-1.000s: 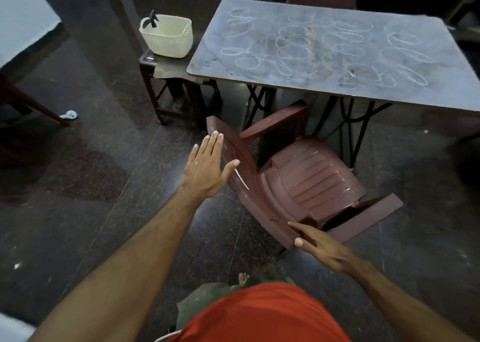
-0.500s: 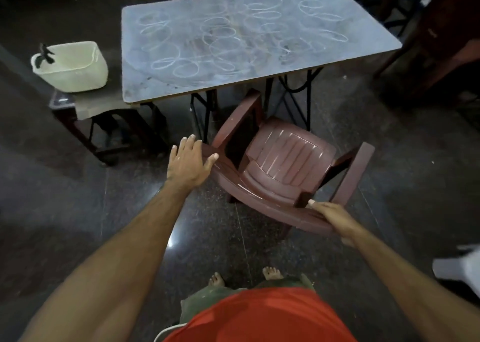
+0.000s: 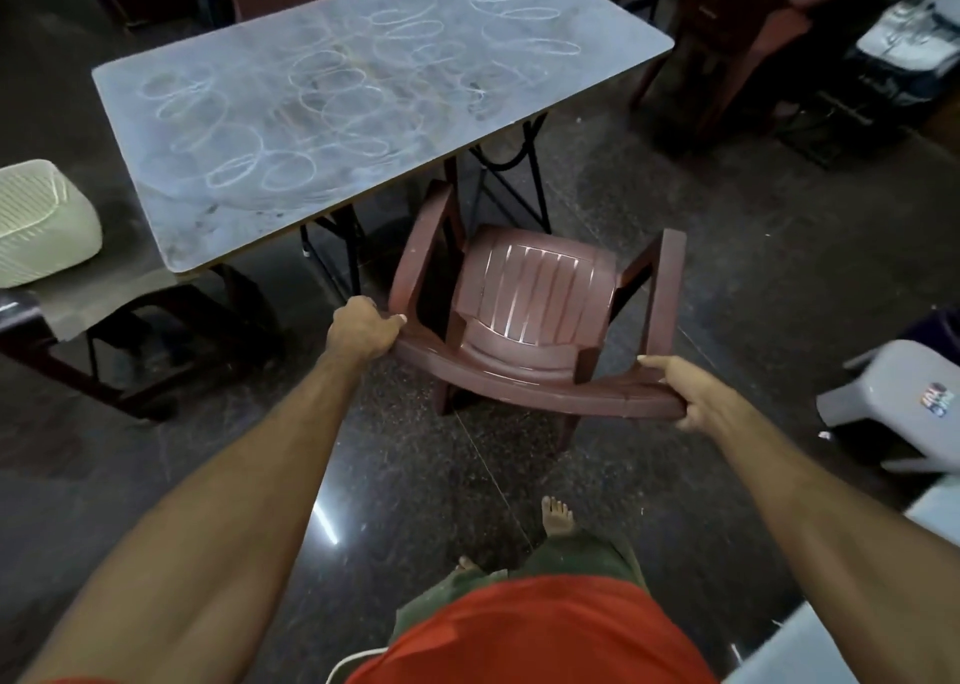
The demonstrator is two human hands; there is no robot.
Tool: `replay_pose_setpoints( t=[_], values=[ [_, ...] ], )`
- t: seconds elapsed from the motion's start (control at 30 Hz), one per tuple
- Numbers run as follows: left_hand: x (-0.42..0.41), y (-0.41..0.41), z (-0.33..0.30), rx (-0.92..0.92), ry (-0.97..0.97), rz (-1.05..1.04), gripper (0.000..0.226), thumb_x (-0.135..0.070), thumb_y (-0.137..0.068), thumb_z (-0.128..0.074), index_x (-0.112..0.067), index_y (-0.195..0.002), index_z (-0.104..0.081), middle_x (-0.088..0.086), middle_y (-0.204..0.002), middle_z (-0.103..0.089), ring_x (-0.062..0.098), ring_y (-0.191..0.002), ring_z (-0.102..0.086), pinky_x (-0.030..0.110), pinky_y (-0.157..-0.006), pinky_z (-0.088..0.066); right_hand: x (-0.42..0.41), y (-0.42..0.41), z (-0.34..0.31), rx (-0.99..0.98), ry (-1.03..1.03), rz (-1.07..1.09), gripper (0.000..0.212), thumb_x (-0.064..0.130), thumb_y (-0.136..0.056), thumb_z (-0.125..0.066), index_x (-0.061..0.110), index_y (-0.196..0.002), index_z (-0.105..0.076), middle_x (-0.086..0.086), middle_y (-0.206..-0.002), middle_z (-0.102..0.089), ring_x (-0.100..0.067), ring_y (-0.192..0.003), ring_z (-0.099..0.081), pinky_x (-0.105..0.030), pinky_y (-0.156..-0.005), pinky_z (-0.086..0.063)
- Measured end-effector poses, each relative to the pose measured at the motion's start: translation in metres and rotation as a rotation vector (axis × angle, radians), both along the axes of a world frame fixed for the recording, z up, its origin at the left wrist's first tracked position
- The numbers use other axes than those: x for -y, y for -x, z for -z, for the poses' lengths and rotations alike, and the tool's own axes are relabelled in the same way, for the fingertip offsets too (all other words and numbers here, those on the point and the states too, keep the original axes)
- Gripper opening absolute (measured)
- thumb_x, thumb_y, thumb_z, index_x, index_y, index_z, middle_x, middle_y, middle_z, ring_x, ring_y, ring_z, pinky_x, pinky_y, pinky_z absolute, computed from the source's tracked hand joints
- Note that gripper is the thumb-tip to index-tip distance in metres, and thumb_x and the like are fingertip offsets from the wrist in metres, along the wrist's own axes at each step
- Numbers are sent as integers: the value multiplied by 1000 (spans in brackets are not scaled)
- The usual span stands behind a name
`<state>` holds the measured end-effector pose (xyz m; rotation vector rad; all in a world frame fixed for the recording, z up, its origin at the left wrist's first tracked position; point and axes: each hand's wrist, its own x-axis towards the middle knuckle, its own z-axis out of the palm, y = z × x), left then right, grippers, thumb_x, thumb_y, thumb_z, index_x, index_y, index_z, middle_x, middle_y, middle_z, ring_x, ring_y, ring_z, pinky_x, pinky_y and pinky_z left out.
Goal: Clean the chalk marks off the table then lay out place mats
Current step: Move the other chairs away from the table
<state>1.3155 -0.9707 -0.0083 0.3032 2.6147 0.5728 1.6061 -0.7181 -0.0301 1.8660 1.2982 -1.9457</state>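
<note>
So the cleaning hasn't really started as far as I can see. The desk [image 3: 363, 106] is covered edge to edge in chalk marks [image 3: 332, 111], loops and ovals all over the grey top, none of it looking wiped. No place mats anywhere in sight either, and I don't spot a cloth or sponge. There's a pale plastic basket [image 3: 36, 220] on a low stand just off the desk's left end, can't tell what's in it.

Right now the person is dealing with the brown plastic chair [image 3: 535, 309] parked at the near edge of the desk, seat facing it. Both arms are stretched forward and down. The left hand [image 3: 363, 327] has its grip clamped on the left end of the chair's top rail, fingers wrapped over it. The right hand [image 3: 691, 397] is curled round the right end of the same rail, thumb on top. My guess is the chair's being shifted out of the way to get at the desk, so basically everything is left: wipe first, mats after.
</note>
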Motion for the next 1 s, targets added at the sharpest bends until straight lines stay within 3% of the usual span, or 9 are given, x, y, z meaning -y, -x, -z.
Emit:
replay_pose_setpoints(
  t=[0.1,0.13,0.3,0.43,0.6,0.7,0.8,0.9,1.0],
  values=[
    [-3,7,-2,10,31,-16,45,-38,-83,-74,-3,-110,-68,18,-111,-68,35,-104,-64,39,-88,-52,-4,1,0,4,36,24,27,29,-98,-54,6,-112,-59,-13,-71,-71,-25,-55,-69,-34,-49,-58],
    [-3,9,-3,13,42,-16,44,-38,-82,-75,-3,-108,-69,17,-109,-69,34,-102,-65,39,-89,-54,-5,2,1,15,31,14,26,27,-99,-54,5,-112,-59,-13,-69,-71,-24,-53,-68,-32,-44,-56],
    [-13,17,-2,59,149,56,49,-42,-78,-78,-2,-104,-66,17,-108,-67,33,-99,-65,39,-87,-54,-14,6,12,105,-56,-171,39,27,-97,-56,-1,-122,-65,-15,-92,-70,-25,-66,-62,-34,-60,-50],
    [-24,19,-2,60,325,152,58,-51,-79,-73,-6,-114,-61,15,-114,-64,34,-101,-62,41,-88,-52,-22,15,21,141,-46,-272,37,23,-99,-53,-3,-123,-64,-13,-78,-66,-23,-58,-61,-31,-54,-47],
    [-36,29,0,140,418,244,49,-54,-81,-70,-9,-99,-62,9,-97,-60,26,-84,-56,34,-76,-48,-30,23,33,157,51,-326,31,18,-98,-56,-3,-119,-65,-13,-70,-69,-23,-53,-65,-31,-59,-52],
    [-43,34,1,250,451,270,51,-51,-82,-71,-5,-105,-65,9,-100,-61,25,-86,-58,32,-75,-45,-32,21,36,135,98,-308,26,18,-94,-62,-1,-111,-67,-15,-75,-71,-27,-64,-67,-36,-69,-53],
    [-47,45,3,450,400,195,47,-44,-84,-73,-2,-103,-66,12,-99,-70,27,-86,-68,32,-74,-52,-34,19,40,95,168,-234,21,20,-93,-63,2,-99,-70,-14,-71,-73,-25,-58,-70,-32,-60,-55],
    [-44,55,1,658,322,50,39,-36,-84,-75,0,-97,-66,14,-77,-75,28,-63,-73,29,-51,-56,-34,17,44,68,233,-191,20,20,-93,-62,1,-98,-70,-14,-73,-73,-24,-56,-70,-32,-61,-56],
    [-37,62,5,794,277,-27,41,-33,-82,-77,1,-104,-69,20,-84,-75,32,-67,-73,33,-53,-57,-36,16,46,79,265,-191,20,15,-93,-62,-1,-103,-68,-15,-76,-71,-26,-61,-69,-34,-63,-56]
  ],
)
